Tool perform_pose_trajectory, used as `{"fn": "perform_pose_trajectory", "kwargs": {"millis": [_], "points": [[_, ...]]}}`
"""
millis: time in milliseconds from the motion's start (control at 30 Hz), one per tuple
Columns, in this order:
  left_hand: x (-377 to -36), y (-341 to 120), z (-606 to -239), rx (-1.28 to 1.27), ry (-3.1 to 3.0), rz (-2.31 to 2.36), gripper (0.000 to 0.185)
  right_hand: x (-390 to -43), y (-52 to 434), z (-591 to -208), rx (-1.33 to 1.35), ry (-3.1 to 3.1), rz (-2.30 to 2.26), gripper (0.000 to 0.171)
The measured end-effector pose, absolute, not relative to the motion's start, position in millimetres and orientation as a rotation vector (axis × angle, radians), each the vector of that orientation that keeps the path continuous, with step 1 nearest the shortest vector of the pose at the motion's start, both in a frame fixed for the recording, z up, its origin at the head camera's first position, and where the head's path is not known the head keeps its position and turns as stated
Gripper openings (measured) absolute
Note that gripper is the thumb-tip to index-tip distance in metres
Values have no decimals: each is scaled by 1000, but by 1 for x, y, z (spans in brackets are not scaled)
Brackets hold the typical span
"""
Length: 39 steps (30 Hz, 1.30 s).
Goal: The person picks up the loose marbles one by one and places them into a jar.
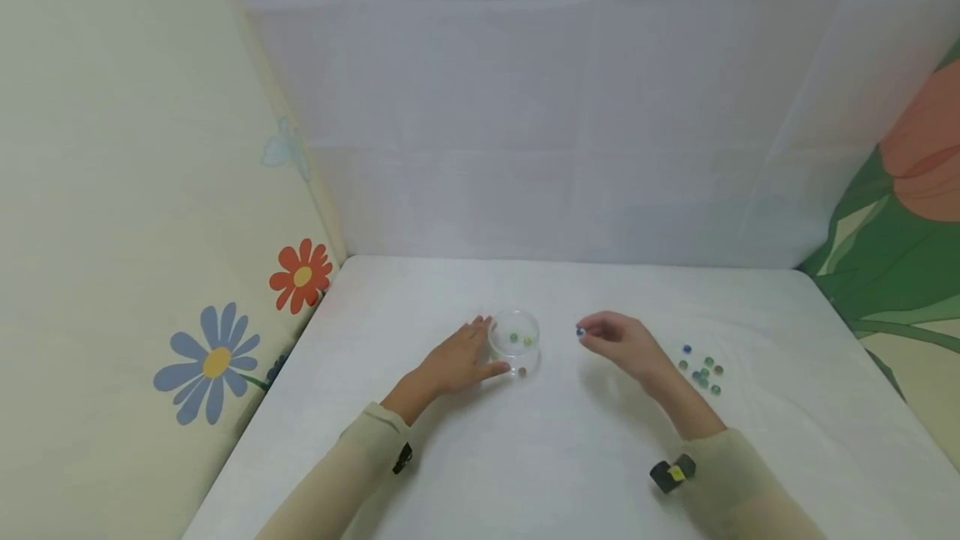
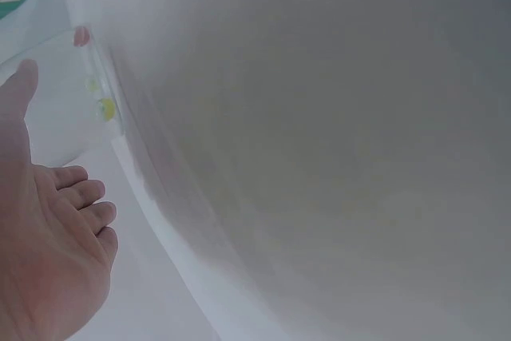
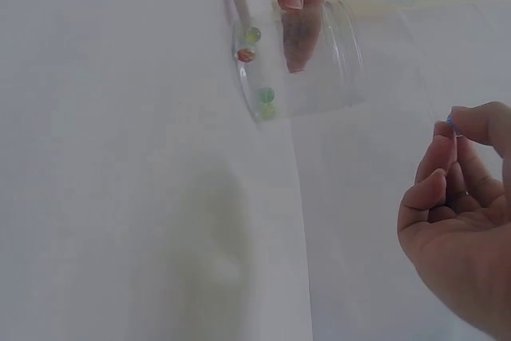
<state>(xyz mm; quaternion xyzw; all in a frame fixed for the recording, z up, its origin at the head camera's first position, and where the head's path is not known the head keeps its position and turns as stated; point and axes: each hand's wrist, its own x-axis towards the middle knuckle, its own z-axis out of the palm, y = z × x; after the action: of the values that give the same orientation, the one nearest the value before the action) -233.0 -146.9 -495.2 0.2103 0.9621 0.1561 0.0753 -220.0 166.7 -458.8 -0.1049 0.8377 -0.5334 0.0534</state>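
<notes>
— Marble position first: where is it relative to your grip?

— Your right hand [image 1: 626,344] pinches a blue marble [image 1: 580,330] between thumb and fingertips, so it sits right at the leftmost tip of that hand, lifted off the white table [image 1: 570,457]. The right wrist view shows the same pinch, with only a sliver of blue visible [image 3: 451,121].

— And the clear jar [image 1: 516,342]?

— It stands to the left of your pinch, near but not touching, with bare table between them. A few marbles lie in it, green and yellow ones [image 1: 521,339] and a reddish one low by the near wall.

— Which hand is closer to it?

— Your left hand [image 1: 457,361]. Its fingers lie straight against the jar's left side, thumb along the near side, steadying rather than gripping. The marble-holding hand is the farther one.

— So the line that matters?

— I judge it runs leftward from the pinched marble to the jar's open mouth.

— Anything behind your right hand?

— Loose marbles [image 1: 701,369], mostly green with one blue, lie scattered on the table to its right.
</notes>
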Motion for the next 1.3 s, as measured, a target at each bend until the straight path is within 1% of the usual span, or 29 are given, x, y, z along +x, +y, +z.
{"fn": "perform_pose_trajectory", "kwargs": {"millis": [767,1033,1300], "points": [[-231,-148,-495,625,2893,453,100,-224,140,-455,-397,2511,-1609,25],[-230,-148,-494,608,2886,466,99,-225,127,-452,-362,2500,-1593,25],[-229,-148,-491,591,2880,471,98,-229,114,-452,-432,2476,-1601,24]]}}
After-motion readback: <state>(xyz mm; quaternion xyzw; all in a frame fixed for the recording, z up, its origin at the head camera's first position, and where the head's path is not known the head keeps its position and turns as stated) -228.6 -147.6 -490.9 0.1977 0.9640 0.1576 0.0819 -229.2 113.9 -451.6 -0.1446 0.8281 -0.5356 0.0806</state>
